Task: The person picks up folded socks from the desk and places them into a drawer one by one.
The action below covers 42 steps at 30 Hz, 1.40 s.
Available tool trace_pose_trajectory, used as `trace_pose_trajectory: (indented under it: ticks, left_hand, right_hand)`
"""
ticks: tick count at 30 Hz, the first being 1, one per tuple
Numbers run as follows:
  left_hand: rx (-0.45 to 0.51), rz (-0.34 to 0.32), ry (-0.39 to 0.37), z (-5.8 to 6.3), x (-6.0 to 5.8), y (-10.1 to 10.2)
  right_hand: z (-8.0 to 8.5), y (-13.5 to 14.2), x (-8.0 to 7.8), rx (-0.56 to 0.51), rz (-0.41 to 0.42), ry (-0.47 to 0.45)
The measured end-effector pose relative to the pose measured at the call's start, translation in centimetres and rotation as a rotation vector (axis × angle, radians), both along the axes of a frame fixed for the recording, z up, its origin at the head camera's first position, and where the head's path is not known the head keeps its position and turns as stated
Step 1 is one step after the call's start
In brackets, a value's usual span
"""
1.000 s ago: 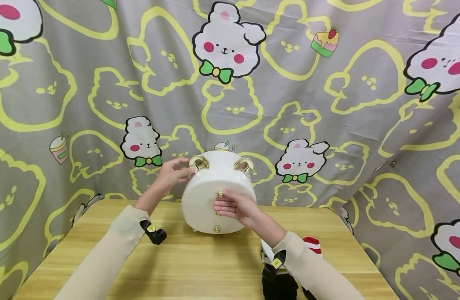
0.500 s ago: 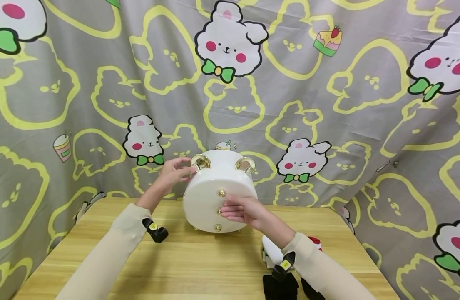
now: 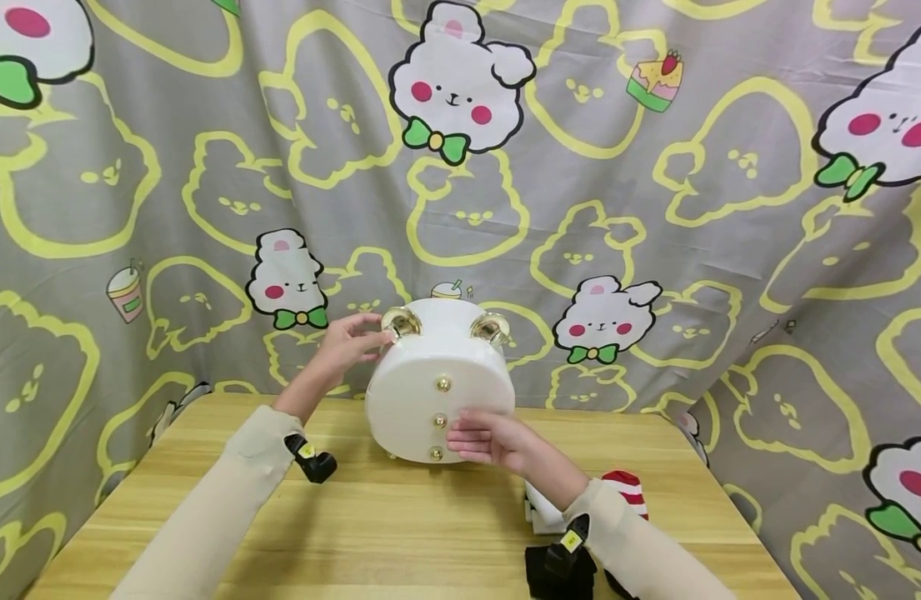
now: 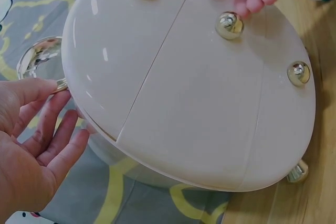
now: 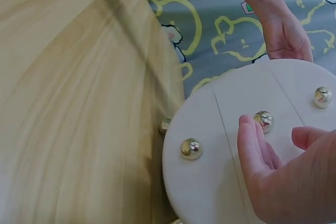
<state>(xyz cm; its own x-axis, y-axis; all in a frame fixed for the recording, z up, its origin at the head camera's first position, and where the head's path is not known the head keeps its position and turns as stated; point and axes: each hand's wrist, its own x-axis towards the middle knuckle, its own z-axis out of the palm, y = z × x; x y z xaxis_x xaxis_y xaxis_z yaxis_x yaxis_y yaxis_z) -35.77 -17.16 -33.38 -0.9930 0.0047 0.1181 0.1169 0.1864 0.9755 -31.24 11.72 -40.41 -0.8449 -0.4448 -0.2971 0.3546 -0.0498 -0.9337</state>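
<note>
A glossy white drawer box (image 3: 403, 408) stands on the table, with gold knobs down its front and gold ears on top. My left hand (image 3: 347, 346) pinches the box's left gold ear (image 4: 42, 61) between thumb and fingers; the other ear (image 3: 492, 329) is untouched. In front of the drawers is my right hand (image 3: 498, 442), its fingers loosely extended and holding nothing. Its fingertips are close to the middle knob (image 4: 230, 25). The top knob (image 3: 443, 385) and bottom knob (image 5: 191, 149) are both visible. Seams between the drawers run unbroken across the front, without a gap.
Right of the box, partly behind my right forearm, lie a folded white cloth item (image 3: 541, 510), a red-and-white striped sock-like item (image 3: 627, 492) and black cloth (image 3: 561, 575). A patterned grey curtain (image 3: 475, 233) hangs behind the wooden table (image 3: 370, 533).
My right hand has moved down and slightly right, from the top knob to beside the middle one, uncovering the top knob. The left hand stays at the ear.
</note>
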Motion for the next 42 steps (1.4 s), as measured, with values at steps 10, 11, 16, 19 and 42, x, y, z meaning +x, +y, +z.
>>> trace_pose_trajectory:
  ticks: [10,11,16,19,42]
  left_hand:
    - [0.007,-0.002,0.003,0.0,-0.1,-0.2]
    - [0.005,-0.004,0.004,0.0,-0.1,-0.2]
    - [0.006,-0.002,0.0,-0.2,-0.1,-0.1]
    - [0.004,0.001,-0.004,-0.2,-0.1,-0.1]
    - [0.002,-0.014,0.002,0.2,-0.1,-0.2]
  right_hand:
    - [-0.9,-1.4,-0.3,-0.079,0.043,-0.098]
    - [-0.9,-1.5,-0.4,-0.082,0.047,-0.098]
    - [-1.1,-1.9,-0.5,-0.09,0.04,-0.109]
    - [-1.1,-2.1,-0.6,-0.102,0.028,-0.131]
    - [-0.6,-2.4,0.3,-0.045,0.005,-0.108]
